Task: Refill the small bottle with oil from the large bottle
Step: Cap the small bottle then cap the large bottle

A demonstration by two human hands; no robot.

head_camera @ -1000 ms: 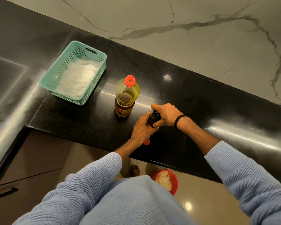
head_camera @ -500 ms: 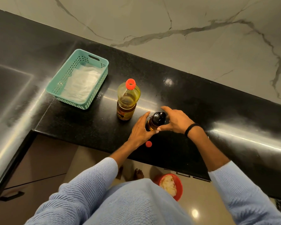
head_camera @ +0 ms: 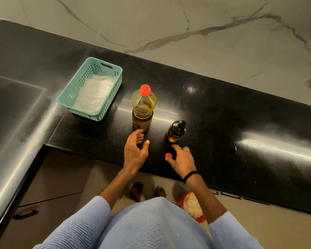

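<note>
The small bottle [head_camera: 176,131] stands upright on the counter [head_camera: 223,126], black top on, just beyond your right hand [head_camera: 182,159], whose grip is loose and empty beside the red cap [head_camera: 168,155]. The large bottle [head_camera: 144,108] stands upright to its left, just ahead of your left hand [head_camera: 135,152], grip wide, fingertips near its base. The counter edge lies under your wrists, with open room to the right

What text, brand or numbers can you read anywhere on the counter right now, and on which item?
Large bottle: the dark label band near its base carries print, but it is too blurred to read.
Small bottle: no label or text visible.
Basket and loose red cap: no text visible.
Nothing here can be quoted.
</note>
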